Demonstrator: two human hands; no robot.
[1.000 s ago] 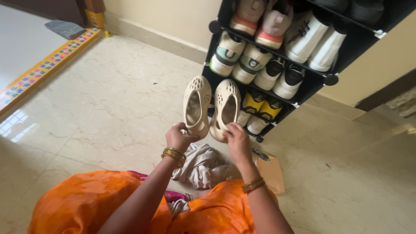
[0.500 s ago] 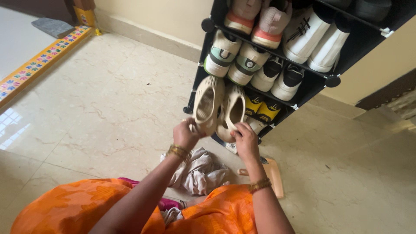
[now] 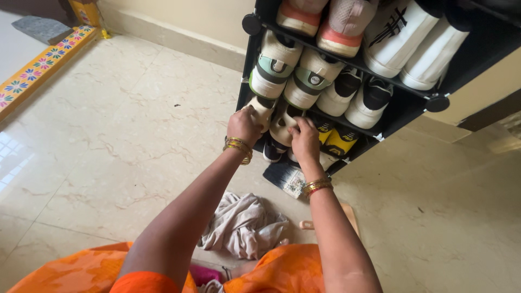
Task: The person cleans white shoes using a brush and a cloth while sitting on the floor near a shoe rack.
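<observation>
both clogs at the lower shelf, not yet let go

closest to me my orange patterned cloth (image 3: pixel 282 268) spreads over my knees, and just past it a crumpled pale grey rag (image 3: pixel 244 225) lies on the glossy cream marble floor (image 3: pixel 108 141). to the right of the rag a flat tan wooden-looking piece (image 3: pixel 347 214) shows beside my forearm; i cannot tell what it is. a small dark printed mat (image 3: pixel 285 176) lies on the floor at the foot of the rack.

both arms reach forward, gold bangles (image 3: pixel 239 146) at the wrists. my left hand (image 3: pixel 245 123) is closed around the heel of the left beige perforated foam clog (image 3: pixel 262 107); my right hand (image 3: pixel 305 138) pinches the heel of the right beige foam clog (image 3: pixel 283 120). the pair sits side by side, toes pushed into the low compartment of the black open shoe rack (image 3: pixel 249 59), just left of a pair of yellow and black shoes (image 3: pixel 339 140).

above them stand cream and mint green sneakers (image 3: pixel 290 73), then white and black sneakers (image 3: pixel 355 95), with pink, orange and white pairs on the shelf higher up.

as i judge it, the clogs are nearly seated: the toes are in, the heels are in my grip, and what is left is to settle them and release.
</observation>
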